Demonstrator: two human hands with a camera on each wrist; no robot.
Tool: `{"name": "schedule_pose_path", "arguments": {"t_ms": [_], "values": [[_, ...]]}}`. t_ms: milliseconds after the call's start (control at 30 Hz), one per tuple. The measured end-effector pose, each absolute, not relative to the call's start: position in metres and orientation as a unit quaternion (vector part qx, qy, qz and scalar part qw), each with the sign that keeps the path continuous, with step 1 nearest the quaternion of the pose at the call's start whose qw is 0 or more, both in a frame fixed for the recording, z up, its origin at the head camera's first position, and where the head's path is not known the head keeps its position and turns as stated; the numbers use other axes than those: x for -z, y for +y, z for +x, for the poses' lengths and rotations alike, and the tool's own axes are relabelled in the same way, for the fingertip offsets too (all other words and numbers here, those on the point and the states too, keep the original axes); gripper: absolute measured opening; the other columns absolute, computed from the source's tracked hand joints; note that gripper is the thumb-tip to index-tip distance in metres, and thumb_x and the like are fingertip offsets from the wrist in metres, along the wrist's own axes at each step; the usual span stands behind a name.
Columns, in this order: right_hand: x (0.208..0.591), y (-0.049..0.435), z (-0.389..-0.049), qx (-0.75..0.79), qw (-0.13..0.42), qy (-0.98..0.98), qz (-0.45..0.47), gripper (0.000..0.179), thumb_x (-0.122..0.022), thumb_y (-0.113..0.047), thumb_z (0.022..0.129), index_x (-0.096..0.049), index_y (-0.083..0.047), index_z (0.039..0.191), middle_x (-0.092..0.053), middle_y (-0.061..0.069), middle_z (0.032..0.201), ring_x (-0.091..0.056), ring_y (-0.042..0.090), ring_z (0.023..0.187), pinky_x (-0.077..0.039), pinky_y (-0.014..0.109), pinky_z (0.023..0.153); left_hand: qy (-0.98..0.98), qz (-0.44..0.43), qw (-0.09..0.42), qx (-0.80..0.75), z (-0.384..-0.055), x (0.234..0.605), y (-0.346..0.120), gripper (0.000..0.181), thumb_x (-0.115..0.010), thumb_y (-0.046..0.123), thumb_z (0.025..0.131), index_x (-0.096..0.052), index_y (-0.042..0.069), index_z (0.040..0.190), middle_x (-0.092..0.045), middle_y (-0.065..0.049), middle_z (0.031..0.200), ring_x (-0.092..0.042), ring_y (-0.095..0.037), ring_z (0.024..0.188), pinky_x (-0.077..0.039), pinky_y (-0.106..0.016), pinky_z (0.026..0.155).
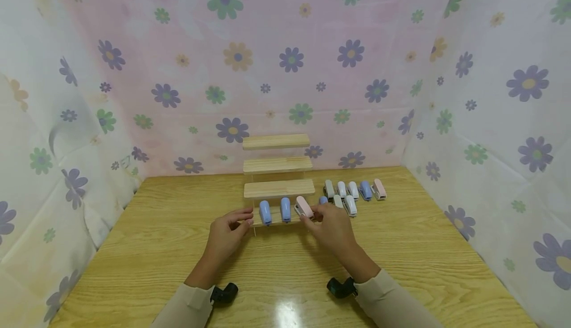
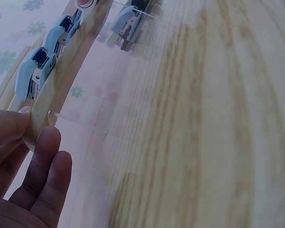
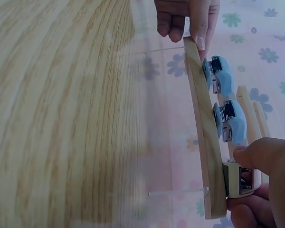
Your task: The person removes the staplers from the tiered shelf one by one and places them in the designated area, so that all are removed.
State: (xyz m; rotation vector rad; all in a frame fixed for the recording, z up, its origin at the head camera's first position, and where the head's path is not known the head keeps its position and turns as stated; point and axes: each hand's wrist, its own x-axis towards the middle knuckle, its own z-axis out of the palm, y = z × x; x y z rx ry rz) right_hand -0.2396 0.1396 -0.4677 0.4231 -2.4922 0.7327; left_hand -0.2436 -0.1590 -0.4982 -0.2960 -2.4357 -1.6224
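Observation:
My left hand [image 1: 228,234] pinches the left end of the lowest wooden shelf [image 2: 42,109] of a tiered stand, thumb above and fingers below. Two blue mini staplers [image 1: 265,212] stand side by side on that shelf, the second blue stapler [image 1: 285,209] near its middle. Toward the shelf's right end is a pink-and-white mini stapler [image 1: 304,206], tilted in the head view. My right hand [image 1: 333,228] holds it between thumb and fingers; in the right wrist view the stapler's base [image 3: 233,179] faces the shelf board.
Three higher wooden shelves [image 1: 279,189] rise behind the lowest. Right of the stand, several more staplers sit on the wooden table [image 1: 178,263], among them white [image 1: 350,206], blue [image 1: 366,190] and pink [image 1: 379,189] ones. A flowered cloth [image 1: 267,70] encloses the table's back and sides.

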Motion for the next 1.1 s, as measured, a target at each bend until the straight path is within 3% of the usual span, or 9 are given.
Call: {"name": "schedule_pose_path", "arguments": {"t_ms": [233, 567, 767, 1100], "values": [[0.467, 0.141, -0.242, -0.262, 0.271, -0.911, 0.166, 0.023, -0.088, -0.031, 0.085, -0.081, -0.011, 0.095, -0.071, -0.002, 0.078, -0.067, 0.012, 0.070, -0.053, 0.026, 0.060, -0.826, -0.102, 0.110, 0.543, -0.245, 0.499, -0.159, 0.020, -0.075, 0.016, 0.097, -0.080, 0.010, 0.115, -0.072, 0.002, 0.132, -0.071, -0.020, 0.112, -0.057, -0.020, 0.078], [0.463, 0.148, -0.245, -0.279, 0.284, -0.904, 0.158, 0.021, -0.087, -0.030, 0.085, -0.081, -0.012, 0.094, -0.072, -0.001, 0.080, -0.068, 0.012, 0.070, -0.056, 0.030, 0.061, -0.826, -0.105, 0.111, 0.542, -0.245, 0.497, -0.159, 0.018, -0.076, 0.017, 0.096, -0.081, 0.013, 0.113, -0.072, 0.002, 0.132, -0.067, -0.023, 0.122, -0.055, -0.020, 0.083], [0.461, 0.157, -0.244, -0.272, 0.298, -0.899, 0.169, 0.024, -0.088, -0.032, 0.085, -0.078, -0.010, 0.088, -0.073, 0.004, 0.078, -0.069, 0.016, 0.066, -0.055, 0.031, 0.057, -0.827, -0.096, 0.104, 0.543, -0.244, 0.499, -0.157, 0.018, -0.076, 0.019, 0.097, -0.081, 0.014, 0.113, -0.072, 0.005, 0.131, -0.068, -0.018, 0.120, -0.056, -0.020, 0.081], [0.462, 0.177, -0.240, -0.275, 0.287, -0.908, 0.132, 0.027, -0.087, -0.034, 0.085, -0.081, -0.011, 0.098, -0.074, 0.001, 0.082, -0.071, 0.016, 0.071, -0.058, 0.035, 0.062, -0.825, -0.102, 0.113, 0.544, -0.244, 0.500, -0.157, 0.017, -0.076, 0.016, 0.096, -0.082, 0.016, 0.112, -0.072, 0.003, 0.130, -0.071, -0.019, 0.113, -0.057, -0.020, 0.079]]}}
